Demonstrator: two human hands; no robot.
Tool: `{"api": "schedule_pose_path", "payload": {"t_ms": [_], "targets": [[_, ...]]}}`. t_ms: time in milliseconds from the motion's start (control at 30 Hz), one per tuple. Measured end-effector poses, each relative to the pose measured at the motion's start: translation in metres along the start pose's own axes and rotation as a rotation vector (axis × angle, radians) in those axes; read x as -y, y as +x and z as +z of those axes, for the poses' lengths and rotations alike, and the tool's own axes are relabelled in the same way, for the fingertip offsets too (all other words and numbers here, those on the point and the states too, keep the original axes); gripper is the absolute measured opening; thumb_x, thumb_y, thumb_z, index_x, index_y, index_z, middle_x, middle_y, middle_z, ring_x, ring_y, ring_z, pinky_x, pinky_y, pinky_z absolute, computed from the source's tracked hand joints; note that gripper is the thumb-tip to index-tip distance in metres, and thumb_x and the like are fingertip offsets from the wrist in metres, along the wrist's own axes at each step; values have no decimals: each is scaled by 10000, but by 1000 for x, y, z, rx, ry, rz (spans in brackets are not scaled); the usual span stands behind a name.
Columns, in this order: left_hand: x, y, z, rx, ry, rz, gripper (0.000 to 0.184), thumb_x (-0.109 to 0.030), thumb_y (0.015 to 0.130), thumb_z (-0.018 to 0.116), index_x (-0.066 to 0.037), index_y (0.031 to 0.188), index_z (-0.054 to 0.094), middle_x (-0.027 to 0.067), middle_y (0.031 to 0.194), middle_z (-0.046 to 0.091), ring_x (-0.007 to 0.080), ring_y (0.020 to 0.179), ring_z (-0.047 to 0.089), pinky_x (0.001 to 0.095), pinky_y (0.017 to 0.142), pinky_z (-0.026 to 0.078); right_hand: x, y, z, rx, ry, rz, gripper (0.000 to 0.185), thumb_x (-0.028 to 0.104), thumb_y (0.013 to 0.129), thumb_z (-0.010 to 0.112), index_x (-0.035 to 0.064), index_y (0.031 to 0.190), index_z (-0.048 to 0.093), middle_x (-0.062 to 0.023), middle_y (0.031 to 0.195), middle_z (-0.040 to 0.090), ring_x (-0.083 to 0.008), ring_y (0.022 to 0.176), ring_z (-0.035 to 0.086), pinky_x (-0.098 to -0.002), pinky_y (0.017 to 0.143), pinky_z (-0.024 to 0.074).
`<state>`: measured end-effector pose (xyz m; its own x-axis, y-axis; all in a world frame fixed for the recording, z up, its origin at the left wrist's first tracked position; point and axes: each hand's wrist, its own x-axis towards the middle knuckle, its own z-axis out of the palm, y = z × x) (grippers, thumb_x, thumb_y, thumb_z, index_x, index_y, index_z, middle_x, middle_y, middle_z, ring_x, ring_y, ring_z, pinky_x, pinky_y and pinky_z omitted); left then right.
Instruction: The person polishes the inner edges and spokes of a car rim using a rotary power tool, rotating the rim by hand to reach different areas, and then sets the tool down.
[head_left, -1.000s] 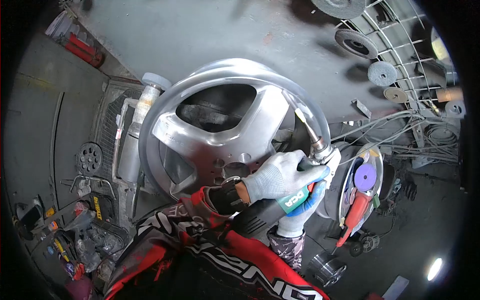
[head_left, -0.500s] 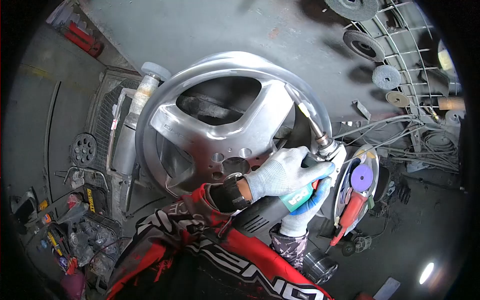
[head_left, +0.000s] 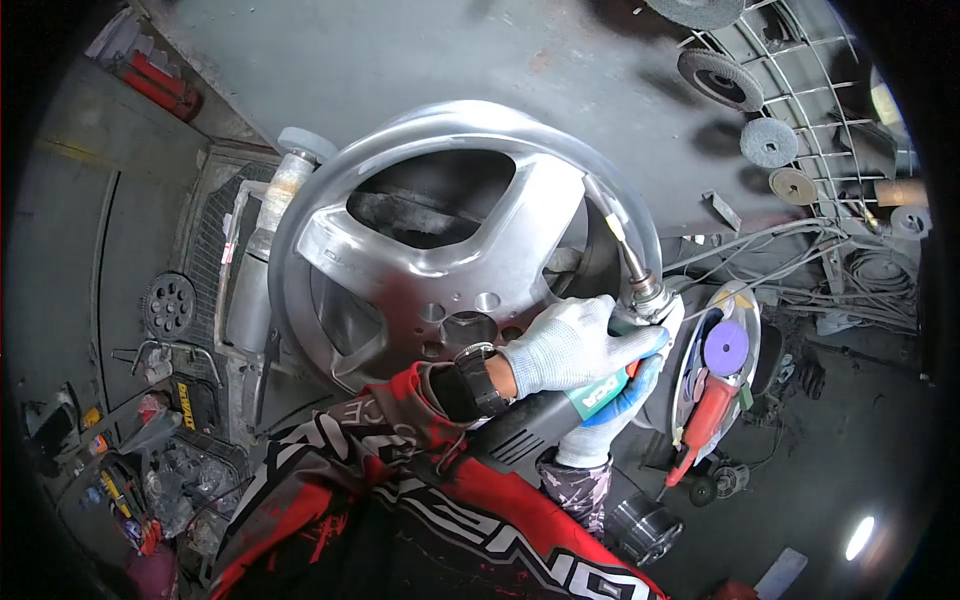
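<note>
A bare-metal car wheel rim (head_left: 400, 245) lies face up in front of me, with wide spokes and bolt holes around its centre bore. Both my gloved hands are closed around a grinder (head_left: 530, 428) with a dark body and a green label. My left hand (head_left: 565, 345), a watch at its wrist, grips it from above near the head. Beneath it, my right hand (head_left: 605, 425) supports the body, partly hidden by the tool. A long slim shaft (head_left: 618, 240) extends from the grinder's head into the rim's right-hand opening, its tip beside a spoke edge.
Abrasive discs (head_left: 768, 143) hang on a wire rack (head_left: 815, 130) at upper right. A red power tool (head_left: 705, 425) with a purple disc lies to the right, near coiled cables (head_left: 875, 280). A metal cylinder (head_left: 250, 300) stands left of the rim, above a cluttered crate (head_left: 190, 480).
The grinder's shaft tip has shifted slightly right and down along the spoke edge. My hands keep their grip, and the view has moved a little.
</note>
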<state>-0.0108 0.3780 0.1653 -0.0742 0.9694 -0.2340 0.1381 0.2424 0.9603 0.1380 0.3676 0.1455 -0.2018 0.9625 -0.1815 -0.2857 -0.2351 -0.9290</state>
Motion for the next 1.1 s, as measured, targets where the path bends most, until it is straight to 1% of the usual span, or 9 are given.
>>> {"api": "schedule_pose_path", "payload": {"t_ms": [267, 400, 467, 533, 667, 867, 967, 1000, 1100], "targets": [[9, -14, -20, -188, -91, 399, 357, -325, 1007, 721, 24, 1081, 698, 210, 937, 750, 310, 912, 764, 394, 819, 581, 3, 7, 24, 158, 147, 69, 506, 375, 1160, 384, 12, 1497, 489, -142, 1434, 594, -224, 1295, 598, -392, 1117, 479], [11, -8, -17, -335, 330, 725, 270, -261, 1021, 695, -12, 1126, 708, 189, 948, 706, 300, 904, 733, 397, 805, 571, 6, 8, 22, 141, 1, 30, 496, 378, 1161, 379, 15, 1468, 524, -135, 1401, 613, -217, 1269, 612, -387, 1103, 484], [4, -5, -8, -91, -263, 201, 286, -270, 1026, 690, -8, 1139, 705, 187, 948, 705, 304, 899, 730, 403, 798, 574, 7, 7, 17, 170, 240, 98, 501, 388, 1161, 368, 22, 1467, 520, -135, 1412, 603, -217, 1277, 604, -388, 1107, 481], [8, -1, 4, -97, -103, 329, 385, -338, 1015, 707, 37, 1102, 691, 216, 932, 733, 320, 901, 759, 409, 805, 585, 7, 4, 12, 112, 205, 74, 507, 406, 1159, 376, 38, 1486, 499, -135, 1417, 595, -229, 1286, 597, -401, 1115, 476], [10, 4, 13, -42, -76, 57, 501, -423, 980, 735, 70, 1041, 677, 273, 942, 740, 366, 928, 771, 420, 822, 595, -5, 2, 4, -24, 129, -3, 533, 438, 1157, 374, 54, 1514, 467, -140, 1426, 583, -242, 1302, 585, -409, 1123, 470], [7, 2, 6, -68, -70, 153, 432, -384, 996, 724, 45, 1024, 675, 244, 914, 729, 331, 893, 767, 413, 789, 580, -3, 2, 7, 51, 304, 121, 504, 391, 1164, 345, 16, 1457, 512, -127, 1383, 605, -209, 1248, 610, -377, 1080, 493], [2, -3, -1, -92, -88, 332, 386, -333, 1016, 711, 52, 1038, 678, 212, 893, 727, 257, 871, 755, 371, 775, 565, 6, 3, 9, 52, 21, 1, 481, 366, 1166, 354, 15, 1449, 521, -124, 1366, 611, -192, 1225, 619, -365, 1055, 504], [2, -2, 2, -91, -93, 332, 386, -333, 1016, 711, 52, 1038, 678, 212, 893, 727, 257, 871, 755, 371, 775, 565, 8, 2, 7, 54, -158, -71, 475, 360, 1167, 359, 15, 1449, 522, -124, 1364, 613, -187, 1225, 619, -364, 1050, 508], [2, 4, 9, -25, -237, 120, 383, -327, 1031, 701, 55, 1054, 690, 202, 924, 748, 213, 865, 744, 363, 787, 559, 19, -1, 14, 36, 58, 10, 450, 333, 1169, 361, 18, 1438, 537, -124, 1349, 619, -183, 1215, 618, -370, 1051, 505]]}}
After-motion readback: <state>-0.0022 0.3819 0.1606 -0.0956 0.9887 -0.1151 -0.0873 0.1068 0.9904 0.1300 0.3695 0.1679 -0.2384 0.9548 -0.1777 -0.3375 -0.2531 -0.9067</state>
